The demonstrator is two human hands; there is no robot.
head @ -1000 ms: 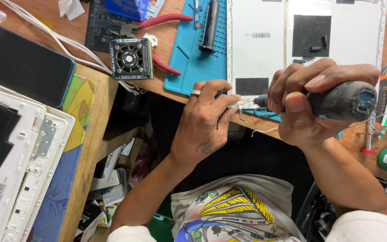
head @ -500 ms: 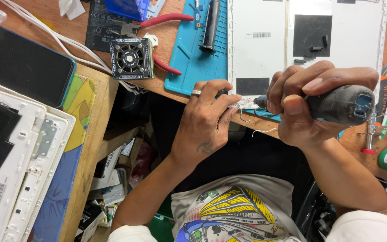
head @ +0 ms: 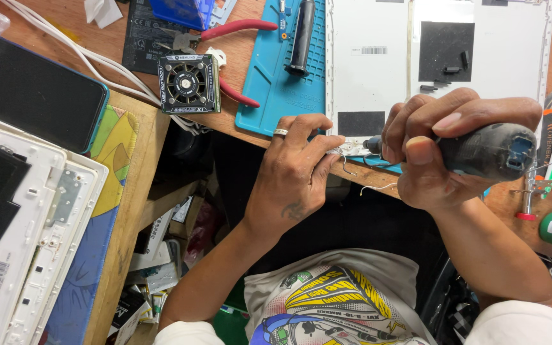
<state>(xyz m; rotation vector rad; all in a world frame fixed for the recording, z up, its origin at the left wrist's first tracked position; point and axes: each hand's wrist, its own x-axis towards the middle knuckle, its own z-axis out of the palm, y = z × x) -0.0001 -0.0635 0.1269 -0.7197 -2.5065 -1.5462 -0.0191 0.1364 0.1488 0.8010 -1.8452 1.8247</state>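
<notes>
R hand [head: 442,150] wrapped round a dark screwdriver [head: 487,151], tip at the near edge of the white panel [head: 365,70] on the surface. L hand [head: 298,169] pinches a small metal part [head: 346,151] at that edge, beside the blue mat [head: 276,83]. Small fan [head: 188,84] well to the left.

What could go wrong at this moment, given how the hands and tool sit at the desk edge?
The right hand drives a dark powered screwdriver toward a small part pinched by the left hand; a slip could jab those fingertips. The work hangs at the wooden desk's edge, so small parts could drop into the clutter below. Thin loose wires by the tip could snag.
</notes>
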